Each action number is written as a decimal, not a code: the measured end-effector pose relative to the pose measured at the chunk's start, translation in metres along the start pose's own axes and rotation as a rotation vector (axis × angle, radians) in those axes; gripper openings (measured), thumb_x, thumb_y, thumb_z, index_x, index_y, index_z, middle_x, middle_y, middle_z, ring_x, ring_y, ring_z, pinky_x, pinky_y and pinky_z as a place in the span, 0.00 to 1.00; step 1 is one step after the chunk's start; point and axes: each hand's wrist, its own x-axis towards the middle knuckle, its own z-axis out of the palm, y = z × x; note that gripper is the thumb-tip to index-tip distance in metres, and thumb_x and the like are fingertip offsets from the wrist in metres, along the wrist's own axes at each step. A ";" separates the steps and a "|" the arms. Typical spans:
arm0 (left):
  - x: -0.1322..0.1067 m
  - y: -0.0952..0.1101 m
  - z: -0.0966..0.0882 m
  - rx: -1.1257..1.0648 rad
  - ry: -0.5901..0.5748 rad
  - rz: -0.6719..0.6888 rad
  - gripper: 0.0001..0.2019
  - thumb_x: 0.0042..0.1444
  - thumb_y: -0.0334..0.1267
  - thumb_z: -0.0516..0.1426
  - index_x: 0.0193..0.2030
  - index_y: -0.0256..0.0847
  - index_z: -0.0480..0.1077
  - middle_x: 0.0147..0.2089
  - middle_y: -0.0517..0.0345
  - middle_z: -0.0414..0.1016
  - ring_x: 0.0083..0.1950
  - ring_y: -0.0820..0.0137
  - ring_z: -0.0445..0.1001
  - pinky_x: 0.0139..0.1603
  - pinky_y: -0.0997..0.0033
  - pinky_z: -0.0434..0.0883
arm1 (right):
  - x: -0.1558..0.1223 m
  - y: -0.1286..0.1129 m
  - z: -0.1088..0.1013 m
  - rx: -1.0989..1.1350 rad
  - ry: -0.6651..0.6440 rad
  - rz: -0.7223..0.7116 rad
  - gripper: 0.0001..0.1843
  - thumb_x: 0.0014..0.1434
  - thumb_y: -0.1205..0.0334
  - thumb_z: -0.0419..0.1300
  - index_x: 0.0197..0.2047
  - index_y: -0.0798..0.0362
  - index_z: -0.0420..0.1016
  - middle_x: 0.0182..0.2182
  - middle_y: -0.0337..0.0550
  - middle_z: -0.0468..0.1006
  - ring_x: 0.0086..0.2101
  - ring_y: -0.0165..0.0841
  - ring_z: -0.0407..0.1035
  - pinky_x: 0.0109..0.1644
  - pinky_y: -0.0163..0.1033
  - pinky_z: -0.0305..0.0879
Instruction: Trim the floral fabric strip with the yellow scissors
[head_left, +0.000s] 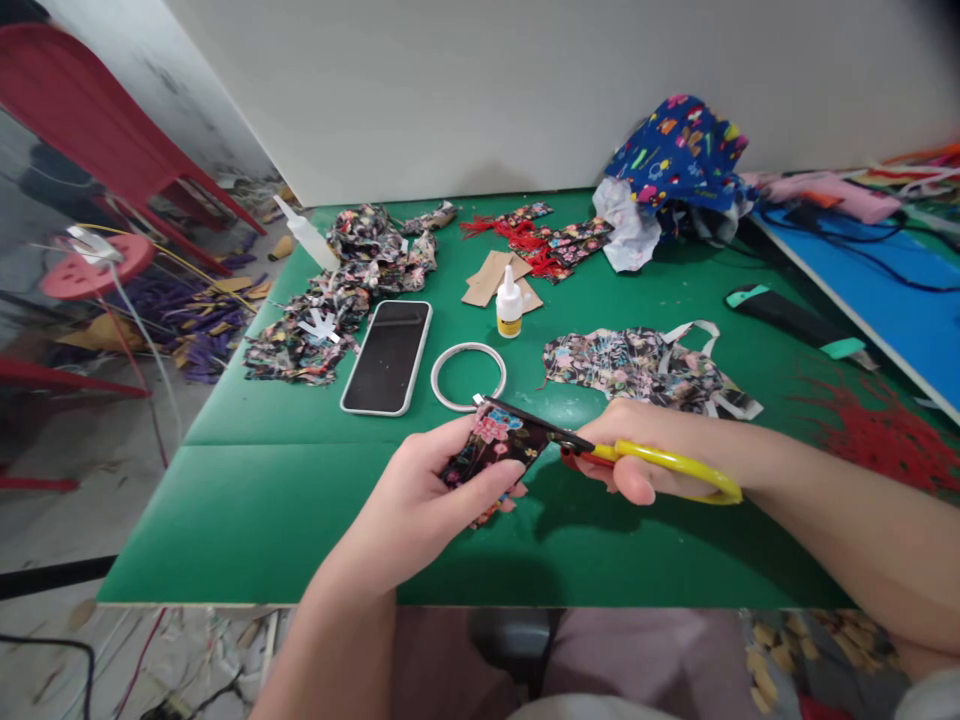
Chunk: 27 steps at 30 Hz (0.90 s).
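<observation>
My left hand (431, 495) pinches a folded piece of black floral fabric (499, 445) between thumb and fingers, above the front half of the green table. In my right hand (637, 455) is a pair of scissors (682, 462) with yellow handles and dark blades. The blades lie along the fabric's far edge, pointing left. Just beyond the fabric, a white ring (502, 378) lies flat. Behind it stands a small white glue bottle (509, 305) with a yellow label. A smartphone (388, 358) rests left of the ring, and a floral fabric piece (604, 360) lies to the right.
Crumpled floral strips (367, 265) and a white nozzle bottle (311, 238) occupy the back left. Brown card pieces (487, 278), red-tasselled fabric (559, 245) and blue printed cloth (679, 155) lie at the back. A black-and-teal cutter (799, 320), red threads (885, 430) and a blue board (900, 290) are right.
</observation>
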 end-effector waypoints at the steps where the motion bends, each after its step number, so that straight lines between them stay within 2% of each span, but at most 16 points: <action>1: 0.000 0.000 0.000 0.002 0.002 -0.004 0.09 0.54 0.42 0.59 0.37 0.39 0.72 0.27 0.60 0.77 0.27 0.73 0.75 0.26 0.79 0.71 | 0.000 0.000 0.000 0.005 0.006 0.001 0.44 0.40 0.20 0.34 0.20 0.56 0.61 0.16 0.34 0.59 0.19 0.24 0.52 0.20 0.30 0.46; 5: 0.000 -0.001 0.000 0.010 0.000 -0.006 0.10 0.54 0.42 0.59 0.37 0.38 0.72 0.27 0.59 0.77 0.28 0.72 0.75 0.27 0.78 0.72 | 0.001 -0.001 0.002 0.032 0.020 0.014 0.43 0.39 0.19 0.36 0.19 0.55 0.60 0.15 0.33 0.58 0.18 0.23 0.52 0.19 0.30 0.46; 12: -0.001 -0.001 0.000 -0.027 -0.017 -0.002 0.08 0.54 0.42 0.59 0.36 0.39 0.72 0.27 0.62 0.76 0.28 0.74 0.75 0.27 0.81 0.72 | -0.001 -0.002 0.003 0.049 0.024 0.032 0.42 0.40 0.19 0.37 0.19 0.55 0.59 0.16 0.32 0.55 0.19 0.23 0.45 0.20 0.30 0.42; 20: 0.000 0.001 -0.001 -0.007 -0.036 0.017 0.07 0.55 0.41 0.58 0.34 0.40 0.71 0.27 0.63 0.76 0.28 0.75 0.74 0.27 0.82 0.71 | -0.003 0.000 0.000 0.011 0.035 0.004 0.38 0.43 0.23 0.44 0.18 0.54 0.54 0.16 0.30 0.50 0.20 0.22 0.43 0.20 0.31 0.39; 22: 0.000 0.000 -0.001 0.010 -0.041 0.033 0.07 0.55 0.40 0.58 0.33 0.39 0.71 0.27 0.63 0.75 0.28 0.75 0.74 0.27 0.82 0.71 | -0.004 0.002 -0.003 0.000 0.018 -0.009 0.36 0.45 0.25 0.48 0.18 0.54 0.54 0.16 0.30 0.50 0.20 0.22 0.43 0.20 0.30 0.39; 27: 0.000 -0.001 -0.001 0.038 -0.059 0.039 0.08 0.55 0.41 0.58 0.32 0.39 0.70 0.27 0.62 0.75 0.28 0.75 0.74 0.27 0.82 0.71 | -0.007 0.005 -0.006 -0.026 -0.022 -0.003 0.28 0.52 0.39 0.56 0.18 0.54 0.54 0.15 0.29 0.53 0.19 0.21 0.46 0.18 0.29 0.39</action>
